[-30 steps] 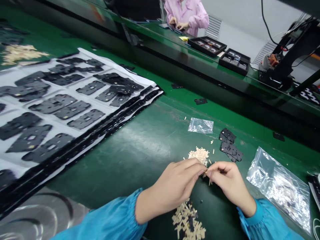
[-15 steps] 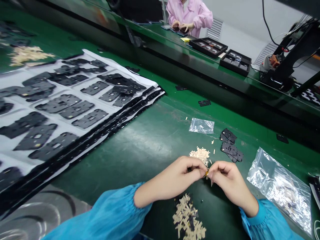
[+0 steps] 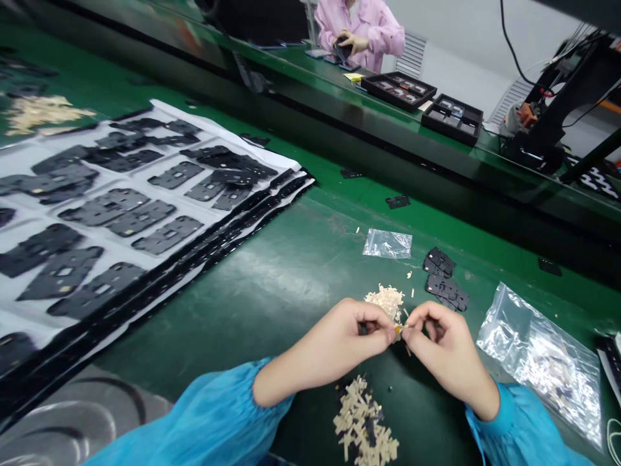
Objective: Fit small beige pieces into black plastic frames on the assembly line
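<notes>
Small piece (image 3: 398,329) | left hand (image 3: 347,331), right hand (image 3: 444,343) pinching, seemingly

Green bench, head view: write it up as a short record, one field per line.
left hand: left hand pinches a small amber piece
right hand: right hand has its fingertips close beside that piece; grip unclear
beyond the hands: heap of pale bits
nearer the wearer: pile of pale strips
right side: overlapping black plates, large clear bag
farther back: small clear bag
left side: white tray bearing more black plates
background: person in pink, holding something dark
</notes>
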Action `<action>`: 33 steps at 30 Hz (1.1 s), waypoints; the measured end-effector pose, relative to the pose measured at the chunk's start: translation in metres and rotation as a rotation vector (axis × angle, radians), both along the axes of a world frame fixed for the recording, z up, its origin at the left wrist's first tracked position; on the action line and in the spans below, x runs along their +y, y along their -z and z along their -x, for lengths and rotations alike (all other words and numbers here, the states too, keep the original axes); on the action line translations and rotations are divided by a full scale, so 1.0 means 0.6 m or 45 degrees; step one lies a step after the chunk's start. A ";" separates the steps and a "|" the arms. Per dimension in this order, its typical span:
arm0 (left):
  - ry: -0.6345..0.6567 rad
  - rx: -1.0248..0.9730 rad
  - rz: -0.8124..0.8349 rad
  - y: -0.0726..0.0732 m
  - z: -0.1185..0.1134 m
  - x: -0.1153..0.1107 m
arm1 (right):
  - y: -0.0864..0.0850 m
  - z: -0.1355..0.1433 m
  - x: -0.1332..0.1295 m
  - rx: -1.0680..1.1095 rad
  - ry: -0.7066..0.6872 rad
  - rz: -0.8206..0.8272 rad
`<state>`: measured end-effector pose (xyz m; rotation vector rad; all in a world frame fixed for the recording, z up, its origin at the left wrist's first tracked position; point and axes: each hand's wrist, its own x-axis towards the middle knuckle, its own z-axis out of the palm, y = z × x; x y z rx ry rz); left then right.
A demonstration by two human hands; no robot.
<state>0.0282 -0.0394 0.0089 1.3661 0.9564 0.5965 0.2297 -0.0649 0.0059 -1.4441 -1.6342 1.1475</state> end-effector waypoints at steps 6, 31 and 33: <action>-0.039 0.156 -0.208 -0.008 -0.003 -0.009 | -0.010 -0.004 -0.008 -0.367 -0.166 -0.605; -0.110 -0.120 0.235 -0.008 0.006 -0.002 | -0.005 -0.001 -0.009 -0.572 -0.256 -1.118; -0.099 -0.147 0.306 -0.010 0.001 -0.004 | 0.001 0.001 -0.010 -0.568 -0.253 -1.150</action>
